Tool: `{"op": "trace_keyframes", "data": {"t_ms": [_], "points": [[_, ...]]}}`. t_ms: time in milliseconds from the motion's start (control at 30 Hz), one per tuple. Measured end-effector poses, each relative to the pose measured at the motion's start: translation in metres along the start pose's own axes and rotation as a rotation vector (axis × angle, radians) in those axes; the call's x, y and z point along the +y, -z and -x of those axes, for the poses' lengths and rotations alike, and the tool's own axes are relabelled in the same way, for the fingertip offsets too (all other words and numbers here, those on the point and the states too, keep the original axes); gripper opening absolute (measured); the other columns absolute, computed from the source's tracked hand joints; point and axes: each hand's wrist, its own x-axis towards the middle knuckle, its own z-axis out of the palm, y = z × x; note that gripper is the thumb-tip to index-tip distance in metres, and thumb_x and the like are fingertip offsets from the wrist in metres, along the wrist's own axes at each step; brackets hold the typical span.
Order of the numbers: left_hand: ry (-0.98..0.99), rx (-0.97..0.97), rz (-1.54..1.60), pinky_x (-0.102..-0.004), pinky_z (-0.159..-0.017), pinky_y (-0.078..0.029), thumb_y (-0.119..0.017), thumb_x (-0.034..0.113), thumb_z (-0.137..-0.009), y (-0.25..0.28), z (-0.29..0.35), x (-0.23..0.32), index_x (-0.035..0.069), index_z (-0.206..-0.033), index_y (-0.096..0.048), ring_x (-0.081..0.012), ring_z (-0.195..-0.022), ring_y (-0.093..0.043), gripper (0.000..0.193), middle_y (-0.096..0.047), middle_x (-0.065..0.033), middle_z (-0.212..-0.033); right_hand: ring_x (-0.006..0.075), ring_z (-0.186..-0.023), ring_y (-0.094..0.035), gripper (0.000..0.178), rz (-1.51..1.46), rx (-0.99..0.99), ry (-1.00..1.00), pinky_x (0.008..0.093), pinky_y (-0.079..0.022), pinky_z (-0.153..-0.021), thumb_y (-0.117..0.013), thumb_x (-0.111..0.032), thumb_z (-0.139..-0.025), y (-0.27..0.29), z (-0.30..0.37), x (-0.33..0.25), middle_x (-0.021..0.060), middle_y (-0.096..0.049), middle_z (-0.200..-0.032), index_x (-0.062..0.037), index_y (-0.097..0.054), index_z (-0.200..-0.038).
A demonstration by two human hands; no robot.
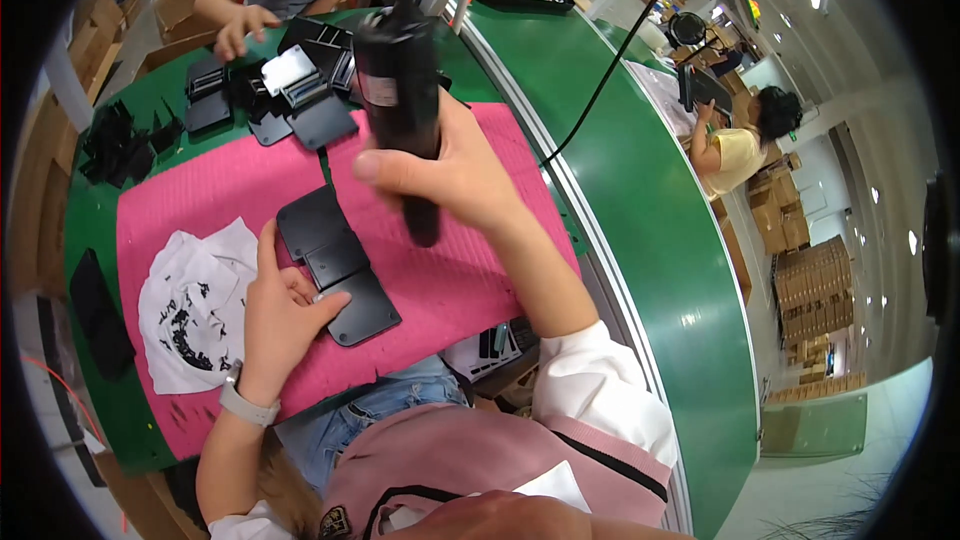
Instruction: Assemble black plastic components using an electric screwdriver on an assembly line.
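Looking partway done: half-open left hand (283, 305) steadies joined black panels (338, 258), right hand (457, 165) grips a screwdriver (398, 65) above; more plates (322, 122), perhaps left to do, lie beyond

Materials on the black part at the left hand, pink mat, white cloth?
Black part: matte, perhaps plastic or coated metal; smooth, even, low-sheen faces leave it open.
Mat: dull, likely foam or rubber; fine surface lines suggest that.
Cloth: matte fabric, perhaps cotton; soft creases.

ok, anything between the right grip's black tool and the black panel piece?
Nothing visible: just bare pink mat shows between the tool and the panel piece. Left grip is at the piece's left edge.
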Motion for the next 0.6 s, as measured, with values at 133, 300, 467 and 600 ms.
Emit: {"op": "trace_keyframes", "data": {"t_ms": [133,300,467,600], "points": [[-0.226,0.038,0.028,-0.0200,-0.048,-0.037,-0.067,-0.001,-0.073,-0.008,0.005,-0.006,0.000,-0.135,-0.024,-0.0067,-0.051,-0.046,0.076,-0.048,-0.0020,-0.062,0.0325,-0.079,-0.062,0.068,0.606,0.145,-0.092,0.0378,-0.051,-0.068,-0.070,-0.019,-0.074,0.049,0.008,0.067,0.0208,-0.056,-0.098,0.0023,-0.035,-0.128],[-0.318,0.102,-0.030,-0.0212,-0.051,-0.038,-0.057,-0.007,-0.078,-0.002,0.016,0.018,0.000,-0.113,-0.041,-0.0081,-0.059,-0.048,0.040,-0.051,-0.0051,-0.073,0.0402,-0.115,-0.047,0.080,1.246,0.298,0.404,0.0425,-0.046,-0.088,-0.077,-0.022,-0.061,0.031,0.017,0.042,0.0234,-0.039,-0.130,-0.0063,-0.040,-0.130],[-0.588,0.086,-0.380,-0.0259,-0.050,-0.040,-0.062,-0.008,-0.074,0.004,0.025,0.048,-0.002,-0.110,-0.044,-0.0142,-0.058,-0.052,0.040,-0.054,-0.0083,-0.074,0.0283,-0.099,-0.057,0.050,1.155,-0.453,0.826,0.0386,-0.046,-0.077,-0.075,-0.024,-0.061,-0.021,0.012,0.025,0.0101,-0.057,-0.100,-0.0077,-0.055,-0.104],[-0.691,0.249,-0.265,-0.0280,-0.080,-0.040,-0.066,-0.006,-0.072,0.027,0.035,0.044,0.000,-0.124,-0.036,-0.0150,-0.078,-0.051,0.060,-0.054,-0.0059,-0.087,0.0269,-0.076,-0.060,0.035,0.914,-0.680,0.519,0.0385,-0.046,-0.061,-0.073,-0.023,-0.065,-0.039,0.009,0.022,0.0065,-0.056,-0.079,-0.0069,-0.055,-0.090]]}}
